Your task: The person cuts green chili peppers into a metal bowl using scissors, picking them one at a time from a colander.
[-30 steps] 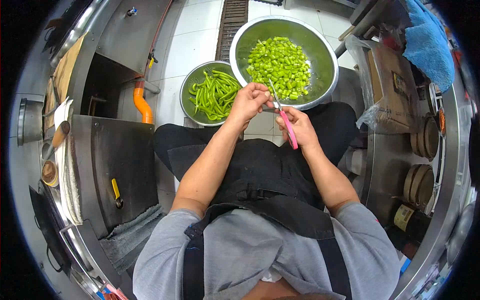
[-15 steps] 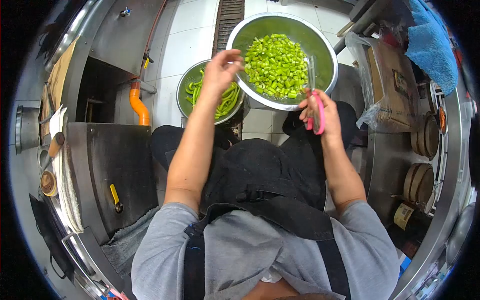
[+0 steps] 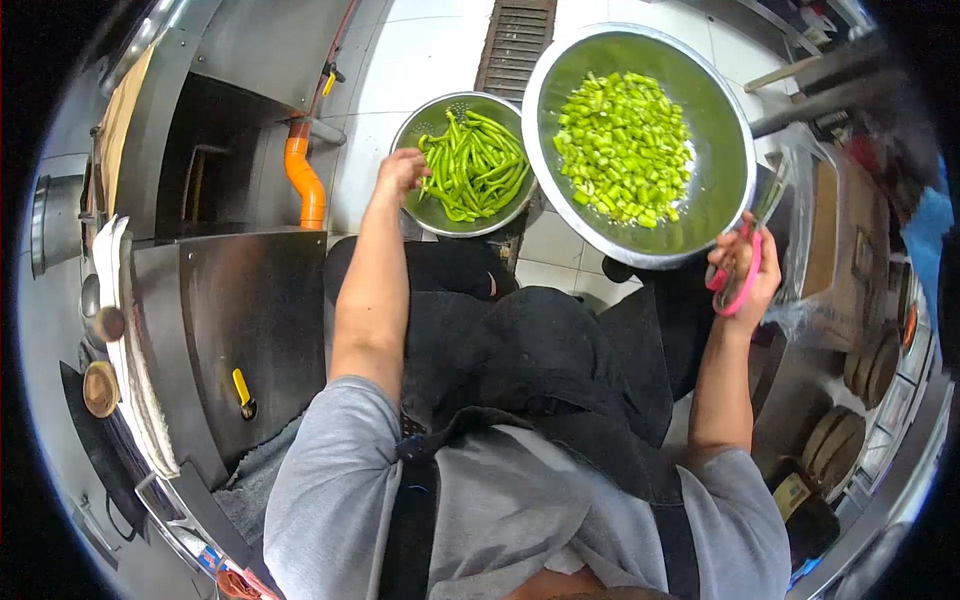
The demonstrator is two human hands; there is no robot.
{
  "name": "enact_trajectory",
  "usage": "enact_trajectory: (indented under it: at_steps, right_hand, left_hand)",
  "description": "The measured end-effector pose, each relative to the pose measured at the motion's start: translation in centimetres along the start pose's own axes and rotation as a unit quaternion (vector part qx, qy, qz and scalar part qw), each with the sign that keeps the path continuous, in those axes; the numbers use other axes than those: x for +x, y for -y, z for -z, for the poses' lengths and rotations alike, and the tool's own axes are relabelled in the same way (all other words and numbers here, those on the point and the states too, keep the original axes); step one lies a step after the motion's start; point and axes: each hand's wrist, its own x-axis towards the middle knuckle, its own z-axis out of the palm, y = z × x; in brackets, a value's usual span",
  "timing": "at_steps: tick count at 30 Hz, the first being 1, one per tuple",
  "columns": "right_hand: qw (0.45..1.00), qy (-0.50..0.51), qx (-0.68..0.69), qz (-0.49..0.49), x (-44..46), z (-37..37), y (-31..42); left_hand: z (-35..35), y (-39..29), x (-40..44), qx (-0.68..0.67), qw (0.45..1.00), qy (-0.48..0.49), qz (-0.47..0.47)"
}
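My left hand [image 3: 402,170] is at the left rim of a metal colander [image 3: 415,212], its slightly bent fingers over the edge beside the whole green peppers [image 3: 475,165]. I make out nothing held in it. My right hand [image 3: 757,280] grips a pair of scissors [image 3: 740,272] by the pink handles, blades pointing up and away, just outside the right rim of a large metal bowl [image 3: 715,185]. Chopped green pepper pieces [image 3: 625,145] lie in the bowl, which stands to the right of the colander, their rims close together.
A floor drain grate [image 3: 517,45] lies beyond the colander. An orange pipe [image 3: 303,180] and steel cabinets [image 3: 255,340] stand on the left. On the right are a cardboard box [image 3: 845,230] wrapped in plastic, and a blue cloth [image 3: 930,240].
My left hand has gone from the large bowl's edge to the colander's left side. The scissors have moved from over the bowl to outside its right rim. The view has shifted.
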Motion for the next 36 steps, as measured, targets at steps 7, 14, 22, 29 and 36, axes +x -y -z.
enact_trajectory:
  at_steps: [7,14,22,29,36]
  right_hand:
    - [0.999,-0.045,-0.024,-0.019,1.0,-0.5,-0.8]
    - [0.985,-0.092,0.104,-0.107,2.2,0.7,-0.8]
    - [0.985,-0.122,-0.12,-0.023,2.4,-1.5,-1.0]
    - [0.986,-0.113,-0.098,-0.071,2.6,-2.0,-0.4]
    - [0.995,-0.08,0.007,-0.06,1.0,-0.8,-0.9]
  left_hand:
    - [-4.7,5.8,10.1,0.141,0.987,0.006,0.075]
    - [-10.6,4.7,16.7,0.352,0.926,-0.105,-0.084]
    - [-12.1,3.2,21.2,0.512,0.851,-0.018,-0.116]
    - [-11.2,5.7,19.7,0.544,0.83,-0.006,-0.122]
    - [-6.4,8.5,10.3,0.504,0.857,-0.095,-0.043]
